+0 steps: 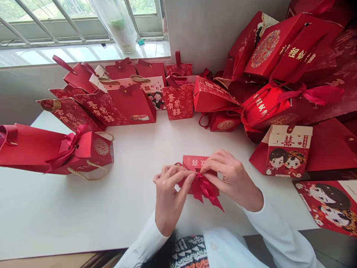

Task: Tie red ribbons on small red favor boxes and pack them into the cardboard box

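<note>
Ribbon [205,190] on the box [195,162] near the table's [134,156] front edge is pinched tight by left hand [169,197] and right hand [232,178] fingertips; equal pull on both loops should centre the bow.

A single head-worn camera looks forward and steeply down, close over the white table [83,219], toward the window [69,22].

The small red box [195,162] lies mostly covered by the left hand [169,197], the right hand [232,178] and the ribbon bow [205,190], its printed characters only partly readable; the long red bag [30,149] is cut off by the left edge; the cartoon card [329,204] by the right edge; the figures printed on the white-fronted bag [154,93] are blurred.
</note>
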A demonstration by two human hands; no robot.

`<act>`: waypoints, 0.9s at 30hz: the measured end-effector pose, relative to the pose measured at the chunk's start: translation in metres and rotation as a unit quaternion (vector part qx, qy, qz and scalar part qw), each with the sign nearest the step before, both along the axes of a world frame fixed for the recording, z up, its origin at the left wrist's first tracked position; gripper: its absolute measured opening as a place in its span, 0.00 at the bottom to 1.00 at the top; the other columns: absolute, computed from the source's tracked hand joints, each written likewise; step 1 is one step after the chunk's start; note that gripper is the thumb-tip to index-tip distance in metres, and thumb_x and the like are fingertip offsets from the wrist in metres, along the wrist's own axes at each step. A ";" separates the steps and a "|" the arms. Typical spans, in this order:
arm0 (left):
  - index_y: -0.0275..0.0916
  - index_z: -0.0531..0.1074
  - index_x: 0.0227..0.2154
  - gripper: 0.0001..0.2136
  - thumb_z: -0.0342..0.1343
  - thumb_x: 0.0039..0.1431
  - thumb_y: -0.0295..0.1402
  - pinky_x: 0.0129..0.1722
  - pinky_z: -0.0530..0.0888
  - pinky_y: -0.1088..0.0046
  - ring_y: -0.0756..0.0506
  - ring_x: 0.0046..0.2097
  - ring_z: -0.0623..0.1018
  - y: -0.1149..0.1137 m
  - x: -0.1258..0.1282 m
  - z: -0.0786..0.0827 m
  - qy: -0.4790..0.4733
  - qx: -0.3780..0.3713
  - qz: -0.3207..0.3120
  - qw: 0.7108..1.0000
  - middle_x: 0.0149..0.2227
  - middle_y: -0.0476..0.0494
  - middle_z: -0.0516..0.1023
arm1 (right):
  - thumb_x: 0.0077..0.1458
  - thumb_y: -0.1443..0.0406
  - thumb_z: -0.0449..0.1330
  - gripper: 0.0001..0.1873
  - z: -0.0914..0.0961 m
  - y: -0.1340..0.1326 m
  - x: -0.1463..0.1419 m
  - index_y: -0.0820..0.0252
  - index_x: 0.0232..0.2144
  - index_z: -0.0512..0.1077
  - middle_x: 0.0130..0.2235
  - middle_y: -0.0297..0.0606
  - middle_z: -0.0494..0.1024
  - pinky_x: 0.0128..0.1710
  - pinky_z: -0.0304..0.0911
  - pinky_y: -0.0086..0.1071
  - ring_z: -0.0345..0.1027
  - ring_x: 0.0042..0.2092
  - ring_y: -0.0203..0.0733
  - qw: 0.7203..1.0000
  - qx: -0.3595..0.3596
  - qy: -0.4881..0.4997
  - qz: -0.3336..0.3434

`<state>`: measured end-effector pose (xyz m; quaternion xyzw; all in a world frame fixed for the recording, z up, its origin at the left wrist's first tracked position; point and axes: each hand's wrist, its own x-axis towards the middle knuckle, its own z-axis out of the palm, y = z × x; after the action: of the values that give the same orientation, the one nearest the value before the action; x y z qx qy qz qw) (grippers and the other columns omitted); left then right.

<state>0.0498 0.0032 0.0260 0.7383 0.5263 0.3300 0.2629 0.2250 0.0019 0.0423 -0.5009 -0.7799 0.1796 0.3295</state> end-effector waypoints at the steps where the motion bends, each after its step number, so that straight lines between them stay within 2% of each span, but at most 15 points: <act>1: 0.44 0.77 0.28 0.08 0.54 0.60 0.33 0.36 0.63 0.66 0.46 0.36 0.72 0.001 -0.001 0.002 0.003 -0.013 -0.005 1.000 0.30 0.49 0.78 | 0.57 0.74 0.56 0.09 0.000 0.000 0.000 0.59 0.28 0.71 0.29 0.34 0.74 0.37 0.59 0.35 0.61 0.34 0.40 1.000 -0.003 0.003 -0.001; 4: 0.44 0.77 0.26 0.08 0.55 0.59 0.33 0.35 0.64 0.67 0.47 0.32 0.71 0.007 -0.004 0.009 0.028 -0.040 -0.028 0.998 0.28 0.50 0.77 | 0.56 0.74 0.57 0.08 -0.001 -0.001 -0.002 0.59 0.27 0.71 0.29 0.33 0.73 0.38 0.59 0.35 0.61 0.34 0.39 1.000 -0.009 0.004 -0.003; 10: 0.47 0.77 0.25 0.05 0.60 0.54 0.31 0.37 0.61 0.66 0.47 0.32 0.72 0.014 -0.005 0.023 0.110 -0.030 -0.051 0.992 0.28 0.54 0.77 | 0.55 0.75 0.58 0.08 -0.001 -0.001 -0.004 0.59 0.28 0.71 0.29 0.33 0.73 0.39 0.59 0.36 0.61 0.35 0.40 1.000 -0.011 0.015 -0.007; 19: 0.44 0.74 0.24 0.06 0.59 0.56 0.32 0.35 0.59 0.66 0.46 0.33 0.71 0.016 -0.001 0.025 0.127 0.007 -0.063 0.990 0.26 0.52 0.75 | 0.56 0.75 0.56 0.10 -0.004 -0.005 -0.006 0.58 0.27 0.71 0.29 0.33 0.74 0.37 0.61 0.35 0.63 0.35 0.40 0.998 -0.013 0.055 -0.034; 22: 0.43 0.72 0.25 0.07 0.56 0.58 0.32 0.34 0.58 0.66 0.46 0.33 0.69 0.015 0.000 0.027 0.135 0.012 -0.069 0.988 0.26 0.51 0.74 | 0.56 0.75 0.56 0.10 -0.005 -0.004 -0.006 0.58 0.27 0.71 0.29 0.33 0.74 0.37 0.62 0.35 0.64 0.35 0.40 0.997 -0.013 0.068 -0.039; 27: 0.42 0.70 0.27 0.07 0.51 0.61 0.31 0.32 0.57 0.67 0.44 0.36 0.67 0.017 0.001 0.029 0.158 0.009 -0.072 0.985 0.31 0.47 0.72 | 0.58 0.72 0.57 0.07 0.001 -0.006 -0.001 0.57 0.34 0.73 0.32 0.33 0.75 0.36 0.63 0.33 0.65 0.36 0.39 0.993 -0.024 0.110 -0.040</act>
<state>0.0506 0.0207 0.0553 0.8196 0.5037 0.1936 0.1929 0.2239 -0.0038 0.0431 -0.5164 -0.7141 0.2388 0.4079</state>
